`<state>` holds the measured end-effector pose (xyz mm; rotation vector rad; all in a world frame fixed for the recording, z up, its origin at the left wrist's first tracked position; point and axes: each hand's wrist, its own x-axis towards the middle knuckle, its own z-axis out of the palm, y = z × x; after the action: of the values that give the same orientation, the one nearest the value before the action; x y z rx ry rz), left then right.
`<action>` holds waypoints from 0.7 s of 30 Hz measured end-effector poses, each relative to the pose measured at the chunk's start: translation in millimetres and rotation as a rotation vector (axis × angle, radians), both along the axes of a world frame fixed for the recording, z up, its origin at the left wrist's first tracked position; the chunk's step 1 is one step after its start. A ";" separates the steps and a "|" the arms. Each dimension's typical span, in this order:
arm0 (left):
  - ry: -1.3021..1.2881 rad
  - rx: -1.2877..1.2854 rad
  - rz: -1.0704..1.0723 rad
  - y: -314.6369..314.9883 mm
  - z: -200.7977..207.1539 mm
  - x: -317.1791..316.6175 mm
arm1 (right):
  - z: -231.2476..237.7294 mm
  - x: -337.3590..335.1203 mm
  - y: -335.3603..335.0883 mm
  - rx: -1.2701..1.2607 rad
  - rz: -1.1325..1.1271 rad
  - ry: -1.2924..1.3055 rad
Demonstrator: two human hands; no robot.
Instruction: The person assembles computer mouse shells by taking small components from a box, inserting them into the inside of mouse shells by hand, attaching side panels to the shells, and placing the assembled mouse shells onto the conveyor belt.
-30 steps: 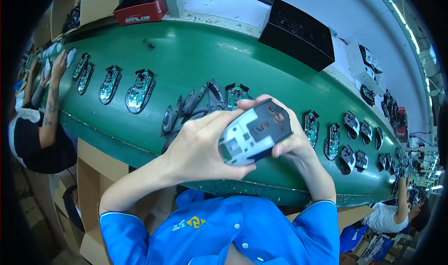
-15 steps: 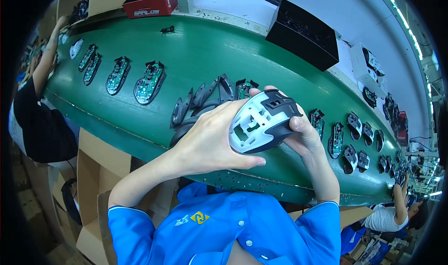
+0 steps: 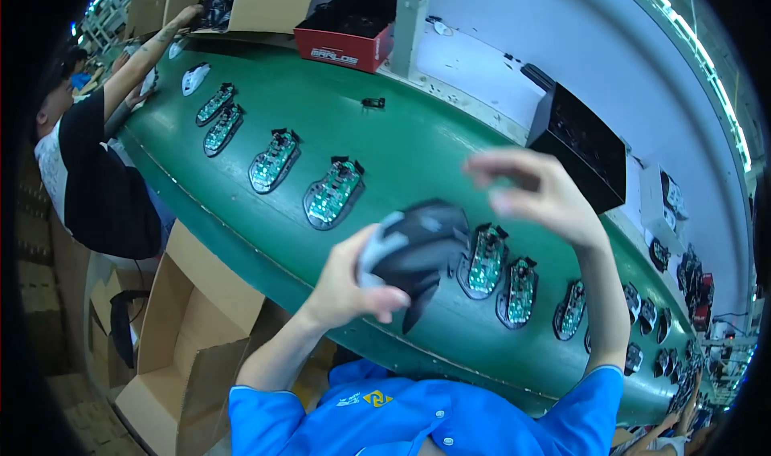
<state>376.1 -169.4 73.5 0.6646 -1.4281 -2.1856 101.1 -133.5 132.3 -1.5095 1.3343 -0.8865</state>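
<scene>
My left hand (image 3: 344,283) holds a black and white computer mouse shell (image 3: 418,243) over the near side of the green bench. The shell is smeared by motion and its dark side faces up. Dark curved pieces (image 3: 419,305) lie partly hidden below it. Raised beyond the shell on the right, my right hand (image 3: 546,195) has its fingers curved and apart, a little blurred, with nothing visible in them. Nearest below that hand are a green circuit board in a black mouse base (image 3: 486,265) and a similar mouse base (image 3: 520,294).
More mouse bases with boards (image 3: 333,195) line the green bench (image 3: 434,143) to the left. A red box (image 3: 353,46) and a black box (image 3: 582,147) stand along the far edge. An open carton (image 3: 189,327) sits at the near left. A co-worker (image 3: 104,167) reaches in at far left.
My right hand has let go of the mouse shell and lifted away, farther over the bench. The shell has tilted in my left hand. The whole view has shifted leftward along the bench.
</scene>
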 end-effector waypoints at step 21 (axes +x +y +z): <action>0.434 0.583 -0.045 -35.6 -28.4 20.6 | 9.1 15.2 -100.1 0.162 0.021 0.387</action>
<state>396.7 -205.0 45.1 0.2986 -0.5929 -2.5916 116.2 -233.7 141.4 -1.6146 1.6202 -0.4710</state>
